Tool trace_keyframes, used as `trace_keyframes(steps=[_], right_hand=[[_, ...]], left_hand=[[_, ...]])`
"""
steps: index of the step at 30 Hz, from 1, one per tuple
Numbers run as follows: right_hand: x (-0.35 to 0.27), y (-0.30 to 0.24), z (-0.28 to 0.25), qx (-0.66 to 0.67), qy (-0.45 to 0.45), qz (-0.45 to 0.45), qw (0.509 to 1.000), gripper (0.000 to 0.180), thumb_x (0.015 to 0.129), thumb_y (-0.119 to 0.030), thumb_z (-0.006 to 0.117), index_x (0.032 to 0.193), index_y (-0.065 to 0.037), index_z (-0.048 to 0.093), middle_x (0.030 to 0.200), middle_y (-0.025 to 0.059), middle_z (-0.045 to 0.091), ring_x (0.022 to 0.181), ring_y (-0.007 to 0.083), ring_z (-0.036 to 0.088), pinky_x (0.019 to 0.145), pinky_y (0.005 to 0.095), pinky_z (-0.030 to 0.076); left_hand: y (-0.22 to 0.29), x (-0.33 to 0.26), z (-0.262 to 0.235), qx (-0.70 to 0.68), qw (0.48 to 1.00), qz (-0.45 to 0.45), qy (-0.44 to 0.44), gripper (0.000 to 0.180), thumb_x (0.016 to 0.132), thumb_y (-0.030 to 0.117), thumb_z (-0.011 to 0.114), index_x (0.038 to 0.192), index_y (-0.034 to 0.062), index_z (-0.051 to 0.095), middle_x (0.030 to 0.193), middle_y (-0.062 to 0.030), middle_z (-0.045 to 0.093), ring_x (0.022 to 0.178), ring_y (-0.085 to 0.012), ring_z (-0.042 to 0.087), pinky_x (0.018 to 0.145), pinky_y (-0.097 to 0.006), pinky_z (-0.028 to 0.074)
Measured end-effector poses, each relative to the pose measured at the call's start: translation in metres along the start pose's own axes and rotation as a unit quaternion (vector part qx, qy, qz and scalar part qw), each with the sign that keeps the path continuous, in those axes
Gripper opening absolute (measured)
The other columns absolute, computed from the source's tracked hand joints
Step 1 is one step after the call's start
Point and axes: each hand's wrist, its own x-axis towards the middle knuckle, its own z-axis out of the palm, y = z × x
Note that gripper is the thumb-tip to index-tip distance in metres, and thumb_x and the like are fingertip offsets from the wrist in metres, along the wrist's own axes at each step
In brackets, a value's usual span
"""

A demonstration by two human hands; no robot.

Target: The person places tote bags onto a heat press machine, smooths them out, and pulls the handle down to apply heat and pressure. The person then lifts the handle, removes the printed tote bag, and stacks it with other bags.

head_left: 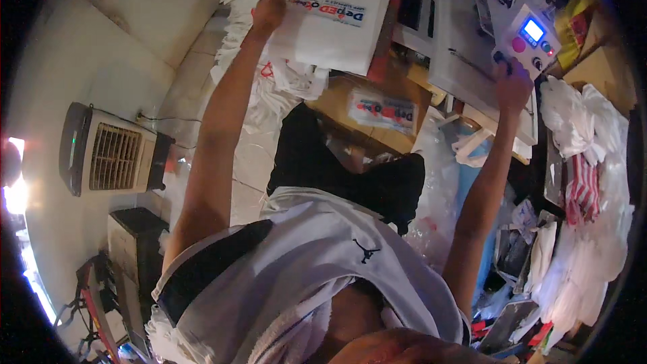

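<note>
My left hand (269, 15) is closed at the left edge of a white printed cloth (296, 44), which lies flat on a red surface (385, 34). Something thin and red shows beside those fingers. To the right, my right hand (516, 85) reaches to a control panel (517, 27) with a lit screen, a pink button and several dark knobs. Its fingers are closed around a black knob (499, 57) at the panel's lower left, mostly covering it. The white machine body (465, 61) stands beside the panel.
White cloths (249, 94) with red strings hang in a heap below my left hand. A printed sheet (383, 112) lies on a brown box (330, 104) near my legs. An air cooler (114, 148) stands at left. Clear plastic bags (586, 243) crowd the right side.
</note>
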Motion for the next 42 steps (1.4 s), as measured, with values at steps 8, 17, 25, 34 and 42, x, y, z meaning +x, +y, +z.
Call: trace_keyframes(steps=[8, 17, 25, 34, 42], right_hand=[[0.002, 0.061, 0.038, -0.09, -0.013, 0.009, 0.996, 0.029, 0.088, -0.036, 0.067, 0.1, -0.011, 0.072, 0.092, 0.0138, 0.073, 0.085, 0.0349, 0.069, 0.077, 0.0481, 0.054], [-0.001, 0.107, 0.051, -0.019, 0.027, -0.042, 0.999, 0.027, 0.092, -0.032, 0.064, 0.106, -0.01, 0.072, 0.096, 0.0159, 0.073, 0.087, 0.0368, 0.069, 0.079, 0.0474, 0.054], [-0.003, 0.129, 0.052, 0.006, 0.022, -0.044, 0.999, 0.026, 0.094, -0.029, 0.061, 0.108, -0.011, 0.073, 0.097, 0.0161, 0.073, 0.088, 0.0363, 0.069, 0.081, 0.0469, 0.054], [0.0, 0.153, 0.056, 0.012, -0.042, -0.006, 0.999, 0.026, 0.097, -0.025, 0.059, 0.113, -0.01, 0.073, 0.1, 0.0132, 0.073, 0.093, 0.0347, 0.068, 0.084, 0.0454, 0.053], [-0.077, 0.053, -0.003, 0.0, 0.094, 0.057, 0.994, 0.038, 0.095, -0.024, 0.069, 0.121, 0.002, 0.059, 0.12, 0.0245, 0.06, 0.113, 0.0473, 0.055, 0.099, 0.0508, 0.044]], left_hand=[[-0.057, 0.058, 0.119, -0.069, 0.973, -0.178, -0.129, 0.037, 0.087, 0.032, 0.065, 0.104, 0.0001, 0.074, 0.112, -0.0239, 0.072, 0.106, -0.0387, 0.07, 0.091, -0.047, 0.057], [-0.108, 0.083, 0.184, 0.008, 0.975, -0.114, -0.189, 0.048, 0.077, 0.044, 0.075, 0.103, 0.0034, 0.075, 0.111, -0.0197, 0.073, 0.107, -0.0339, 0.07, 0.092, -0.044, 0.056], [0.005, 0.047, 0.106, -0.159, 0.978, -0.133, 0.022, 0.023, 0.08, 0.031, 0.069, 0.09, 0.0121, 0.078, 0.097, -0.0167, 0.073, 0.093, -0.0372, 0.07, 0.083, -0.047, 0.056], [0.244, -0.079, 0.043, -0.361, 0.932, 0.03, -0.017, 0.018, 0.089, 0.023, 0.066, 0.099, 0.0076, 0.067, 0.094, -0.0135, 0.068, 0.084, -0.0364, 0.067, 0.075, -0.046, 0.054], [0.458, -0.295, 0.077, -0.529, 0.747, 0.23, -0.33, 0.017, 0.086, 0.016, 0.063, 0.095, 0.0012, 0.062, 0.099, -0.022, 0.062, 0.088, -0.044, 0.064, 0.079, -0.054, 0.051]])
